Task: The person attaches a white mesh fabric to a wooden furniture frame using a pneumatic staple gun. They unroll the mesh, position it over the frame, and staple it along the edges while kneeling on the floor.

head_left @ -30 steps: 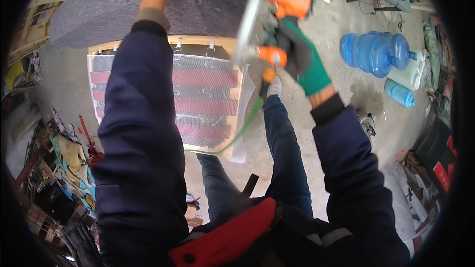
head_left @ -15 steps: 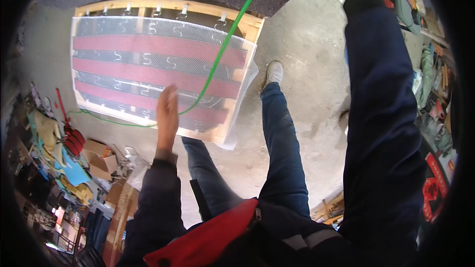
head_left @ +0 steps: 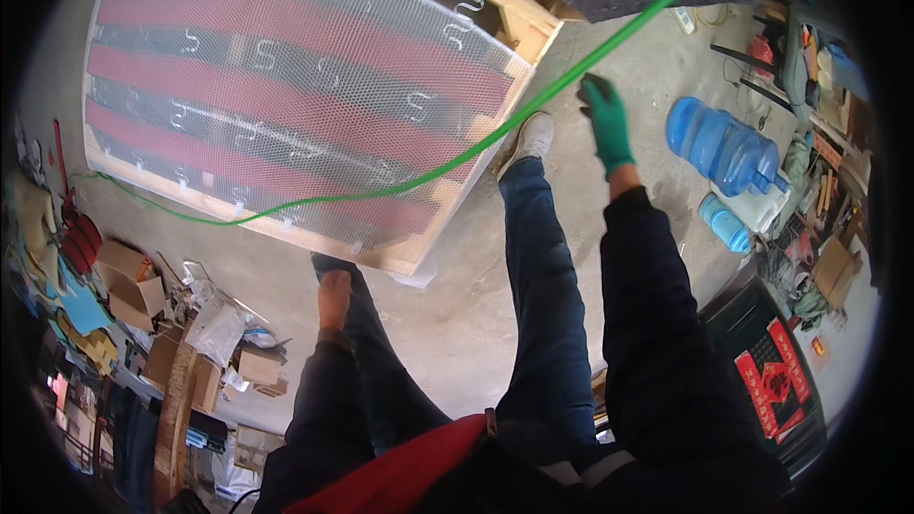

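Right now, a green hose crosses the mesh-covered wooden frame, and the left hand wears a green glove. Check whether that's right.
Wrong hand: in the head view the right hand wears the green glove; the left hand is bare. The green hose does cross the mesh-covered wooden frame.

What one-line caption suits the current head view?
Gloved right hand and bare left hand near a mesh-covered wooden frame, a green hose crossing the view in front.
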Demonstrator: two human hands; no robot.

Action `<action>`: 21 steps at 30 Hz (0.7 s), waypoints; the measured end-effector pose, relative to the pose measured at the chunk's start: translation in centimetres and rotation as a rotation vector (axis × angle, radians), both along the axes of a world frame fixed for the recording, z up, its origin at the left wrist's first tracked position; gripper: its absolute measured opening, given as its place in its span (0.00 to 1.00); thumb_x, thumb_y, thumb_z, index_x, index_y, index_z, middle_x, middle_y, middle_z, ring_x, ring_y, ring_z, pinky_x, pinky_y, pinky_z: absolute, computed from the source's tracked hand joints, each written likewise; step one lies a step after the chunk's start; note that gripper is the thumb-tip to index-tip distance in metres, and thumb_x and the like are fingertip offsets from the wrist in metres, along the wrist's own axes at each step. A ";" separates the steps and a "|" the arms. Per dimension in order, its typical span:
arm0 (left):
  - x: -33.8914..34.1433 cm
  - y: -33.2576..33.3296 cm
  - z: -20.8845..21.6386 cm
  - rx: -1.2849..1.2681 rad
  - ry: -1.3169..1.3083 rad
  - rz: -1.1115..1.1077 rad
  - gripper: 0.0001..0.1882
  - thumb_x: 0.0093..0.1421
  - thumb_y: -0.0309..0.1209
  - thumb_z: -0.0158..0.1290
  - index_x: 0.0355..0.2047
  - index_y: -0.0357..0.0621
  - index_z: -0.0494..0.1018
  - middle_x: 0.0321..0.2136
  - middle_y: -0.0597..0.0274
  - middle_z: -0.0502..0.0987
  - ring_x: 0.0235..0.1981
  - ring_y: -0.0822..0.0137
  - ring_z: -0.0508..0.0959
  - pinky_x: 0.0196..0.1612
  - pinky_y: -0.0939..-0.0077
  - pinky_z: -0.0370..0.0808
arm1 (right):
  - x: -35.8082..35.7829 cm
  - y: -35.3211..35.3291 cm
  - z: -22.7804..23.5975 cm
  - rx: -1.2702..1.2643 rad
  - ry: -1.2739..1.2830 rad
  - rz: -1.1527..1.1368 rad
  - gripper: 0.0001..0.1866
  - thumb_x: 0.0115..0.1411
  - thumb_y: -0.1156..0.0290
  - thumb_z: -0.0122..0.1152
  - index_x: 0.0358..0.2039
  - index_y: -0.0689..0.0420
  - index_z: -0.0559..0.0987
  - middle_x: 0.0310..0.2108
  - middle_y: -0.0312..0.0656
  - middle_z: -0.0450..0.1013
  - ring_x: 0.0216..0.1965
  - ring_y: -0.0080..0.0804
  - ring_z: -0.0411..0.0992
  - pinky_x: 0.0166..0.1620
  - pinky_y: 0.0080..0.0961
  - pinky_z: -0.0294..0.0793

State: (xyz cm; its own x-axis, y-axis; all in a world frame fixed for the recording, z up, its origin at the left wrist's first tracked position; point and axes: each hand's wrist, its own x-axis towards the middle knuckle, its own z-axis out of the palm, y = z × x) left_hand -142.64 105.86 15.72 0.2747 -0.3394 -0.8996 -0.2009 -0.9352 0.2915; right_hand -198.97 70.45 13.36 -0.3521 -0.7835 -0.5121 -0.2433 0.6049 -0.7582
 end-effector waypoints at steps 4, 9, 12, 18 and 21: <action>2.4 -2.2 -3.9 0.006 -0.140 0.422 0.15 0.73 0.42 0.56 0.46 0.43 0.74 0.32 0.68 0.79 0.29 0.76 0.77 0.30 0.82 0.72 | 4.6 1.1 -10.4 0.112 -0.010 -0.230 0.31 0.67 0.60 0.70 0.64 0.64 0.73 0.56 0.46 0.77 0.57 0.33 0.73 0.59 0.29 0.73; 5.0 -1.8 -7.9 -0.113 -0.078 0.550 0.10 0.73 0.37 0.56 0.41 0.43 0.73 0.29 0.67 0.78 0.28 0.75 0.77 0.28 0.82 0.72 | 3.5 -0.8 -11.2 0.325 -0.199 0.202 0.34 0.65 0.49 0.71 0.62 0.58 0.75 0.54 0.37 0.77 0.55 0.30 0.74 0.54 0.26 0.73; 5.9 -0.9 -8.4 -0.129 -0.093 0.504 0.07 0.71 0.32 0.55 0.38 0.42 0.73 0.27 0.65 0.77 0.27 0.75 0.78 0.27 0.80 0.72 | 2.1 -1.1 -10.7 0.389 0.073 0.370 0.29 0.63 0.51 0.75 0.50 0.66 0.84 0.41 0.41 0.83 0.42 0.28 0.78 0.47 0.26 0.77; 6.8 -2.5 -3.6 -0.168 -0.391 0.222 0.09 0.69 0.31 0.48 0.32 0.42 0.73 0.24 0.65 0.75 0.23 0.74 0.73 0.27 0.77 0.70 | 2.0 -5.8 -2.7 0.124 0.160 0.599 0.26 0.62 0.55 0.77 0.47 0.68 0.85 0.37 0.43 0.84 0.38 0.25 0.78 0.46 0.27 0.78; 8.5 -3.9 1.6 -0.442 -0.381 0.244 0.11 0.70 0.33 0.47 0.32 0.43 0.72 0.24 0.66 0.74 0.23 0.73 0.71 0.28 0.76 0.70 | 3.4 -11.0 4.3 0.096 -0.032 0.746 0.24 0.64 0.57 0.74 0.49 0.66 0.86 0.39 0.42 0.85 0.41 0.22 0.79 0.48 0.25 0.78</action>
